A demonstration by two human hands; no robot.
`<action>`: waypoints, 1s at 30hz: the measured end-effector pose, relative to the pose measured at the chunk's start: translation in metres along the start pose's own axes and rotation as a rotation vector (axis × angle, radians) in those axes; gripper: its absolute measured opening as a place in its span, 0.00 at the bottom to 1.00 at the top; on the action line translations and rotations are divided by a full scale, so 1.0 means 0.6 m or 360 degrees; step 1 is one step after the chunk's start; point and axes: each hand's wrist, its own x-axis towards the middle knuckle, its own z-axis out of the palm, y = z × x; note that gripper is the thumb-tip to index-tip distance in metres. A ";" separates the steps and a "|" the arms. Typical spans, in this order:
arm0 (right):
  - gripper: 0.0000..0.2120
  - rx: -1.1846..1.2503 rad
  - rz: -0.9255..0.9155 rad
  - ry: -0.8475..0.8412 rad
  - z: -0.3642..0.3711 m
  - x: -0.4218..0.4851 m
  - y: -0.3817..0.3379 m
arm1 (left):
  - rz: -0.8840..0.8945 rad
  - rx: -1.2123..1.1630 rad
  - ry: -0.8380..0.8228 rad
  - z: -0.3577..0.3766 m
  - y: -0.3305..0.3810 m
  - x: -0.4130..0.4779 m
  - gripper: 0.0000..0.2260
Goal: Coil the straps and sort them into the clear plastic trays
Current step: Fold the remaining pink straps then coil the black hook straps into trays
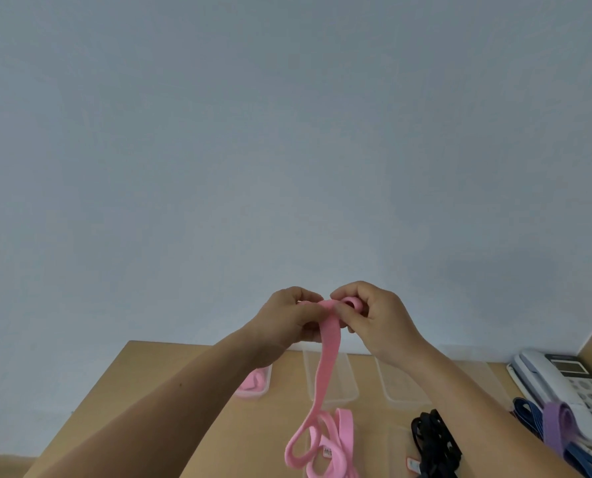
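Both my hands are raised above the wooden table (156, 391), holding a pink strap (327, 367). My right hand (373, 319) pinches a small rolled coil of it at the top. My left hand (287, 315) grips the strap just beside the coil. The rest of the strap hangs down and ends in loose loops on the table. Three clear plastic trays stand at the back: the left tray (265, 391) holds a pink coil, while the middle tray (349, 388) and right tray (398, 391) look bare inside.
A black strap (434, 439) lies bundled to the right of the pink loops. Blue and purple straps (560, 426) lie at the right edge, partly over a white desk phone (570, 377). A plain pale wall fills the upper view.
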 end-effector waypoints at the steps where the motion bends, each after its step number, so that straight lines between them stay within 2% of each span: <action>1: 0.03 -0.0006 -0.0008 0.0015 -0.001 -0.001 0.001 | -0.0035 0.0039 -0.0066 0.000 0.003 -0.001 0.07; 5: 0.04 0.0018 -0.0079 0.0033 0.000 -0.006 0.003 | -0.0141 0.0164 -0.0051 -0.007 0.007 0.000 0.06; 8: 0.09 -0.0093 -0.0194 0.0070 0.001 -0.007 0.004 | -0.0193 0.0031 -0.0098 -0.007 0.009 0.002 0.05; 12: 0.12 -0.0256 -0.0387 0.0119 -0.001 -0.003 0.007 | -0.0272 -0.0184 -0.0091 -0.002 0.008 0.007 0.11; 15: 0.11 -0.0215 -0.0439 0.0102 -0.003 -0.002 0.013 | -0.0313 -0.0268 -0.0019 -0.002 0.003 0.013 0.10; 18: 0.09 -0.0069 -0.0326 0.0016 -0.004 -0.002 0.018 | -0.0270 -0.0275 -0.0010 -0.003 0.000 0.010 0.04; 23: 0.04 0.0463 -0.0026 -0.0133 -0.011 -0.002 0.008 | -0.0108 -0.0292 0.0015 -0.005 0.005 0.008 0.07; 27: 0.09 0.0466 0.0089 -0.0074 -0.002 0.006 0.002 | 0.0024 -0.0159 0.0109 -0.010 0.004 0.005 0.09; 30: 0.05 0.0312 0.0184 -0.0134 -0.001 0.008 0.002 | 0.0107 -0.0025 0.0197 -0.012 -0.001 0.002 0.08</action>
